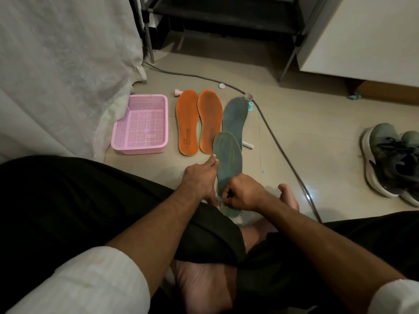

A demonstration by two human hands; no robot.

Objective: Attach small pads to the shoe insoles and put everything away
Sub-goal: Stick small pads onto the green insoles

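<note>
Hands on green insole: left hand grips its side edge, right hand fingers pinched at heel. Orange insoles beside pink basket.

A single wide-angle view is supplied, taken from the head of a seated person and aimed forward and steeply down. The person's legs and both forearms fill the lower half at close range; the hands meet near the centre of the frame. The floor occupies the middle ground. A shelf frame runs along the top edge, farthest from the lens. Straight edges bow toward the frame borders. No second view exists, so no area is shared.
</note>
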